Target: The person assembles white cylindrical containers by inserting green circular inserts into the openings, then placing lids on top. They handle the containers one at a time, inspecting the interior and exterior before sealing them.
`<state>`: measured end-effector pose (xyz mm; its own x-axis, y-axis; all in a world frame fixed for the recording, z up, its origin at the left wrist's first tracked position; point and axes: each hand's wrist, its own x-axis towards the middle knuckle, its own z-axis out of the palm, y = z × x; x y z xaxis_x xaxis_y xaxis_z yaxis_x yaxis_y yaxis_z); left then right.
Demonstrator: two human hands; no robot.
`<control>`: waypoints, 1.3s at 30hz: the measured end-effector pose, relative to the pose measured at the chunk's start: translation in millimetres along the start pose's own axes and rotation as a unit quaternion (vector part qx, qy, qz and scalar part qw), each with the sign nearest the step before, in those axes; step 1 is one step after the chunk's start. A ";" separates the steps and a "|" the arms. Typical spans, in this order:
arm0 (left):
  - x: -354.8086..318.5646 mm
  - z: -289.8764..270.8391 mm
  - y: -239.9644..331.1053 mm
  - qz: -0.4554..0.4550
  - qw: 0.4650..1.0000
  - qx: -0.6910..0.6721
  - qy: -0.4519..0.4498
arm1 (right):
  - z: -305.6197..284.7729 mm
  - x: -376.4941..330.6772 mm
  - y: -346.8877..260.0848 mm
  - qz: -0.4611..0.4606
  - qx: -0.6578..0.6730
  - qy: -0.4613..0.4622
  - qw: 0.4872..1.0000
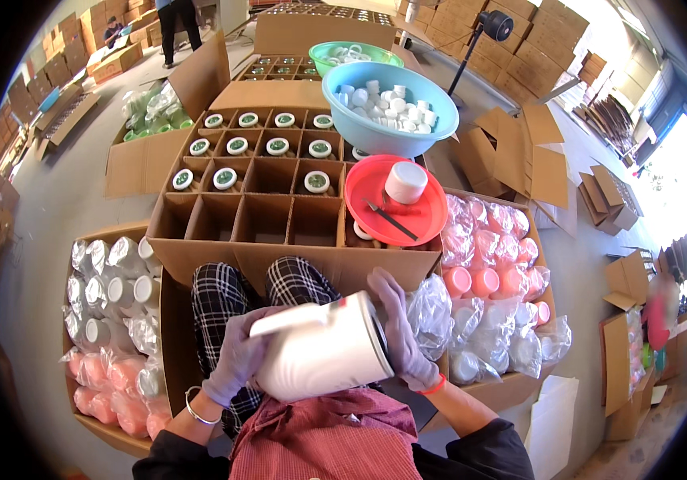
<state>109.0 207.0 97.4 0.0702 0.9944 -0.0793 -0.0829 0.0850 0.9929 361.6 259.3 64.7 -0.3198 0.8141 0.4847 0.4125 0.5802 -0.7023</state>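
A large white vacuum jug (323, 352) with a handle lies tilted across my lap, its dark-rimmed end facing right. My left hand (239, 360), in a pale grey glove, is closed around the jug's left side near the handle; some of its fingers are hidden. My right hand (404, 340), gloved too, rests its palm against the dark-rimmed end with the fingers stretched out. Beyond the jug stands a divided carton (295, 260) with several white-rimmed, green-topped jugs (317, 182) in its cells. On its right corner sits a red basin (359, 214) with a white cap (406, 182) and a thin dark tool (391, 221).
A blue basin (387, 142) of white caps and a green basin (319, 54) stand farther back. Left of me is a carton of bagged white and pink parts (123, 360); another carton (491, 280) stands right. A fan (497, 26) and a person (177, 24) are behind.
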 end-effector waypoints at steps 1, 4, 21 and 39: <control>5.2 0.6 -0.2 -0.088 0.994 -0.059 0.006 | -10.0 7.4 -0.8 -0.067 0.079 -0.088 0.991; 3.5 4.5 3.7 0.337 0.875 0.347 0.000 | 17.8 -7.9 10.0 0.275 0.467 -0.015 0.840; 20.2 -4.2 19.0 0.307 0.889 0.338 -0.028 | 2.1 24.2 11.4 0.307 0.343 -0.091 0.883; 4.5 -37.9 -39.7 -0.043 0.979 -0.116 0.162 | -41.9 98.4 23.3 -0.039 -0.052 -0.112 0.992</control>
<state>75.0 210.5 54.3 -0.2289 0.9474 -0.2236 -0.3167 0.1448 0.9374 375.4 354.0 117.8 -0.5312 0.7476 0.3987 0.4607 0.6498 -0.6046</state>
